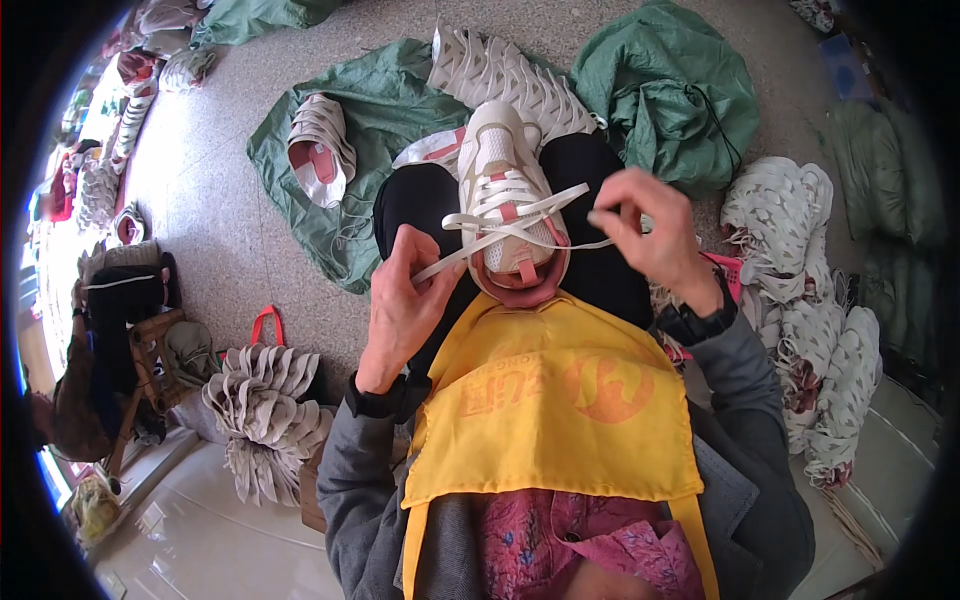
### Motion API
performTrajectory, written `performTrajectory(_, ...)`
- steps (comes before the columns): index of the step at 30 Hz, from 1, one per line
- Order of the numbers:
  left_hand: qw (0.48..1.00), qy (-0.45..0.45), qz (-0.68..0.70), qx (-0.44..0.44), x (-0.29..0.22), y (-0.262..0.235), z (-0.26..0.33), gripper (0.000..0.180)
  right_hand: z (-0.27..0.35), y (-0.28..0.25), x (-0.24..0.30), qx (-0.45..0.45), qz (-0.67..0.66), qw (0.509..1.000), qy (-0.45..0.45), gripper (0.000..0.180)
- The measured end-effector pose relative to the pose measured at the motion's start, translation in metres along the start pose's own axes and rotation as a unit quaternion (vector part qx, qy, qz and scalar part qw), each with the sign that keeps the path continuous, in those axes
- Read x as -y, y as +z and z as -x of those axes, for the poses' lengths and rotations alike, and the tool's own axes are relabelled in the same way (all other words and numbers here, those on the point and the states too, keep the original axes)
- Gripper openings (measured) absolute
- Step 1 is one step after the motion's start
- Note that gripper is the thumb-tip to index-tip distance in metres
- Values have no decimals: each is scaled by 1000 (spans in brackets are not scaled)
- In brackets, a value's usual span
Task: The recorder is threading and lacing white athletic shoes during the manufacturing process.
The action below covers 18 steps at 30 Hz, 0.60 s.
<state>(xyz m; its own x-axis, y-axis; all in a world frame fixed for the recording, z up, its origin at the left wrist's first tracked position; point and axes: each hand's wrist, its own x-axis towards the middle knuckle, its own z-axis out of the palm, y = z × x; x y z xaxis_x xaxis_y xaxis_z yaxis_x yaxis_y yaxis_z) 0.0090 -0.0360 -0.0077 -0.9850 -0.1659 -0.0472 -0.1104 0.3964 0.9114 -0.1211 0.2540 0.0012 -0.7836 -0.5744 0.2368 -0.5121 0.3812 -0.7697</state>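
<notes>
A white and beige sneaker [493,145] with pink lining and tongue tab rests on my lap, its toe pointing away from me. White shoelaces [552,203] run through its eyelets and cross loosely over the tongue. My left hand [402,305] is closed on a flat length of lace left of the shoe's opening. To the right, my right hand [650,225] pinches a thin-looking lace stretch that leads back to the shoe. One lace loop stands up beside the right hand, apart from its fingers. A yellow apron [550,400] reaches up to the heel.
Several white shoe uppers [505,75] lie in a row beyond my knees. A single shoe [320,150] sits on a green sack [275,135]; another green sack [665,90] is bunched at far right. Piles of laced uppers [780,220] stand right, and stacked grey pieces [265,400] left.
</notes>
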Motion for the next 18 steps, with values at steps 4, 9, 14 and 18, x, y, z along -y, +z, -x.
performTrajectory(4, 997, 31, 3, -73, -9, 11, -11, 23, 16, 14, 26, 81, 34, 996, 20, 24)
performTrajectory(9, 993, -20, -117, -17, -13, 10, -31, 21, 21, 23, 12, 40, 45, 998, 1, 16)
performTrajectory(14, 995, -5, -102, -15, -5, 13, -31, 17, 12, 13, 14, 22, 62, 998, -21, 11)
performTrajectory(18, 999, 7, 29, -27, 11, 18, -28, 13, 7, 8, 14, 14, 63, 998, -24, 10)
